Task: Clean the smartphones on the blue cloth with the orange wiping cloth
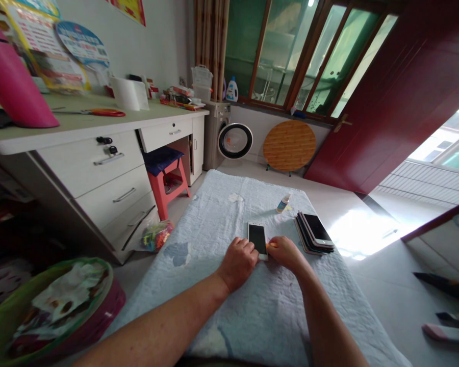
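A white-framed smartphone (pixel 257 238) with a dark screen lies face up on the pale blue cloth (pixel 210 214). My left hand (pixel 239 262) is closed at its lower left edge, fingers curled against the phone. On the opposite side, my right hand (pixel 286 253) pinches a small orange tool (pixel 271 245) that meets the phone's right edge; most of the tool is hidden in the fingers. To the right rests a stack of several phones (pixel 315 230), the top one white with a dark screen. Behind them a small spray bottle (pixel 283 203) stands upright.
A waste bin (pixel 110 300) stands at the lower left. A white-fronted desk (pixel 95 173) runs along the left wall, with a red stool (pixel 172 186) under it. An open washing machine door (pixel 235 141) and a round wooden tabletop (pixel 289 146) are beyond the cloth.
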The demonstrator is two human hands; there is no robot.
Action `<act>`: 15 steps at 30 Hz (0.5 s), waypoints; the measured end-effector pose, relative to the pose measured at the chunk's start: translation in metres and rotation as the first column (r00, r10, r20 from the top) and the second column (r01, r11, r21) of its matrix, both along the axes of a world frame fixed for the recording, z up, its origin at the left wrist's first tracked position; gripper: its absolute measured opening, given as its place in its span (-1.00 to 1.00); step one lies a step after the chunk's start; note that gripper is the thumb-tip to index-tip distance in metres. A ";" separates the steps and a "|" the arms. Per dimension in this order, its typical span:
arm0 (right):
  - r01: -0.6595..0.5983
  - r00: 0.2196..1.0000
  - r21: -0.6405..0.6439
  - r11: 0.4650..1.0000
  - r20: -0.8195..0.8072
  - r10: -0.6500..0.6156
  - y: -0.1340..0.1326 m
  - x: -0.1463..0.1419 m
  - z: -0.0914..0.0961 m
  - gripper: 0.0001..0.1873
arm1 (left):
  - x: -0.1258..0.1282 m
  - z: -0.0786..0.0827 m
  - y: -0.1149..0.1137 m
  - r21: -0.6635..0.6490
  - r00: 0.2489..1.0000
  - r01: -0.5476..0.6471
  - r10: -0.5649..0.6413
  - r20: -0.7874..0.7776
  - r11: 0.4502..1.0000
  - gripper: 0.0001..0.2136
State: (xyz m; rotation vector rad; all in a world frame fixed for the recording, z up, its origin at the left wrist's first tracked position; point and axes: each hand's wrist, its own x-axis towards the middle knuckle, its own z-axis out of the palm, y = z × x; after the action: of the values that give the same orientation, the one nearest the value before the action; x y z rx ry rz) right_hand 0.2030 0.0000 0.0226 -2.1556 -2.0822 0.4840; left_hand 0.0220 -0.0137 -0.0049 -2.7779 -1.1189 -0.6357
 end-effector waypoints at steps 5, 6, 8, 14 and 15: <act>-0.100 0.993 -0.063 0.993 -0.070 0.095 -0.013 0.000 0.010 -0.74 | -0.001 0.001 0.001 -0.030 1.000 -0.012 0.012 0.008 0.999 -0.81; -0.131 0.989 -0.075 0.988 -0.084 0.125 -0.015 0.002 0.012 -0.75 | -0.001 0.001 0.001 -0.034 1.000 -0.012 0.012 0.007 0.999 -0.81; -0.201 0.974 -0.113 0.973 -0.130 0.186 -0.020 0.006 0.017 -0.77 | -0.002 0.001 0.001 -0.045 1.000 -0.011 0.012 0.007 0.999 -0.81; -0.238 0.921 0.030 0.971 -0.311 0.236 -0.029 0.012 0.023 -0.74 | -0.011 0.002 0.007 -0.154 0.988 0.027 -0.003 0.154 0.988 -0.85; -0.222 0.920 0.091 0.971 -0.309 0.239 -0.030 0.011 0.022 -0.75 | -0.014 0.002 0.010 -0.182 0.975 0.020 0.021 0.222 0.983 -0.88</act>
State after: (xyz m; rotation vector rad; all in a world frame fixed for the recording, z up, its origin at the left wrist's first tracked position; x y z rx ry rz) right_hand 0.2141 -0.0299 0.0445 -1.6741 -2.1403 0.7361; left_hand 0.0076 -0.0040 -0.0030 -2.9159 -1.2794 -0.9078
